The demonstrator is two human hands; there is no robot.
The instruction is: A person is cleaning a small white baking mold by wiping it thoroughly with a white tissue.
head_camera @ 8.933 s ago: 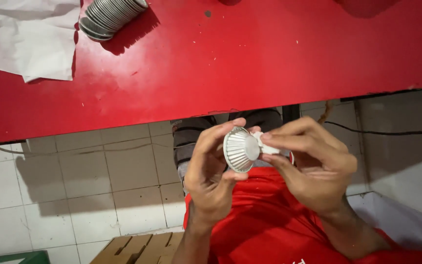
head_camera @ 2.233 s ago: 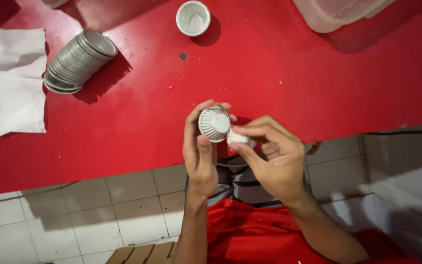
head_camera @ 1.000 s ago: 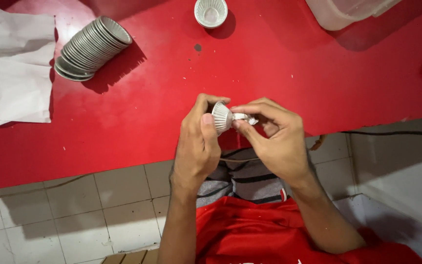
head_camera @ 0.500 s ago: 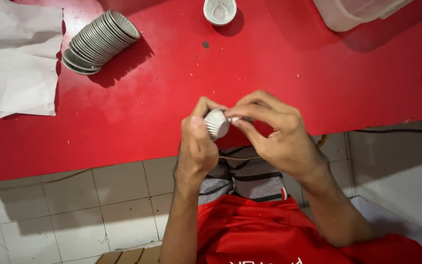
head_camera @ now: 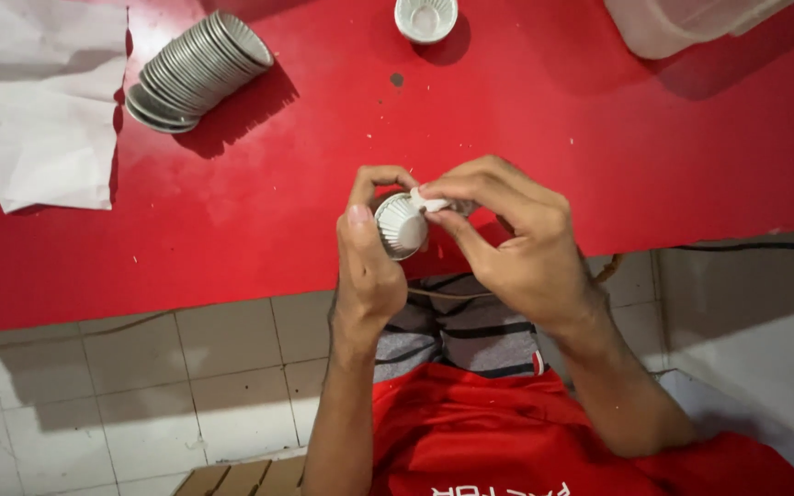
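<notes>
Over the red worktop (head_camera: 599,138) edge, the left hand (head_camera: 369,266) grip clamps the ribbed white lamp housing (head_camera: 401,225), steadying it while the right hand (head_camera: 516,248) pinches a white piece (head_camera: 432,203) onto its rim.

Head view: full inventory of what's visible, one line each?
ribbed cup: one, white-grey, held in both hands over the table edge
white piece: one, pinched by right fingers against the cup
stack of cups: one, grey, lying on its side, upper left
single cup: one, white, top centre
paper: white, crumpled, far left
plastic tub: one, translucent, top right
table: red
floor: white tiles
left hand: grips the cup
right hand: holds the white piece
</notes>
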